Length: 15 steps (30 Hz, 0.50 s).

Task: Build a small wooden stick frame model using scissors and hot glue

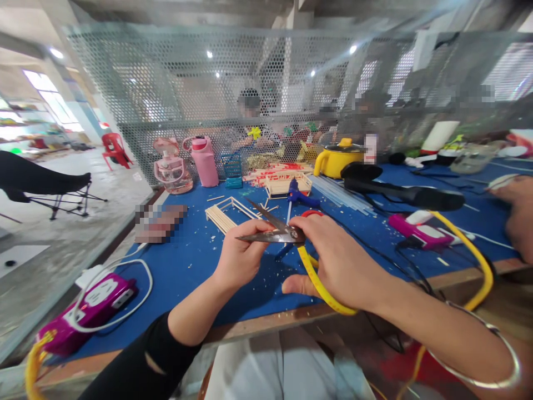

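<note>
My right hand (341, 261) grips a pair of scissors (291, 233) with dark, spread blades; a yellow loop (322, 289), apparently its handle, hangs below the palm, and some red shows at the thumb. My left hand (244, 255) is closed right at the blades, and whatever its fingers pinch is hidden. Just beyond it lies a small open frame of thin wooden sticks (227, 214). Behind the scissors rests a blue glue gun (297, 194), beside a second stick-built piece (287, 186).
Red-marked sticks (270, 173), clear glue sticks (343, 194) and a yellow pot (339, 161) stand toward the mesh screen (187, 83). Pink bottles (205, 161) are at back left. Purple power strips (89, 308) lie at both sides with cables. Another person's hand (514, 205) is at right.
</note>
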Each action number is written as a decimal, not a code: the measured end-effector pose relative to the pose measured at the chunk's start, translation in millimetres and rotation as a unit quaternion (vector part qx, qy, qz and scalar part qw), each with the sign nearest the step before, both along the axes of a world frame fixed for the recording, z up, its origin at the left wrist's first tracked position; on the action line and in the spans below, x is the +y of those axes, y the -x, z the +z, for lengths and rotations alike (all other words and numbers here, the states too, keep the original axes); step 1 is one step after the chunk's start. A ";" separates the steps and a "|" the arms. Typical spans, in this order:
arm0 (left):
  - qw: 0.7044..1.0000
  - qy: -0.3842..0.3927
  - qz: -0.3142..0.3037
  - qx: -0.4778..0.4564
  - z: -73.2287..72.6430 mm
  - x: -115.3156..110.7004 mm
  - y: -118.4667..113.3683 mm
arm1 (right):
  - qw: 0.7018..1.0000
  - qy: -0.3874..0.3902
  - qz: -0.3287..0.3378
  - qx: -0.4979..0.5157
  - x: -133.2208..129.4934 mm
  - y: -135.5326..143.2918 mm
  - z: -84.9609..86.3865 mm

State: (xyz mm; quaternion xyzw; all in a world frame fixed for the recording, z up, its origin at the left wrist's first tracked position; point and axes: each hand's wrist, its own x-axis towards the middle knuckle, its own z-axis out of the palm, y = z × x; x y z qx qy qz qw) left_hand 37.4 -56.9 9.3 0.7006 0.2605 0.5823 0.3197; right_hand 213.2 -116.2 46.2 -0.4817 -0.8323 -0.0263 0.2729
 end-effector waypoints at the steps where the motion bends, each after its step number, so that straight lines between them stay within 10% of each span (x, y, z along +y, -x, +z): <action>1: 1.000 -0.005 0.006 -0.004 0.0 -0.7 -0.3 | 1.000 -0.001 -0.002 -0.004 -0.3 0.6 0.1; 15: 0.999 -0.015 0.030 -0.038 3.0 -5.2 -1.0 | 0.998 -0.016 -0.019 -0.059 -0.7 1.9 5.1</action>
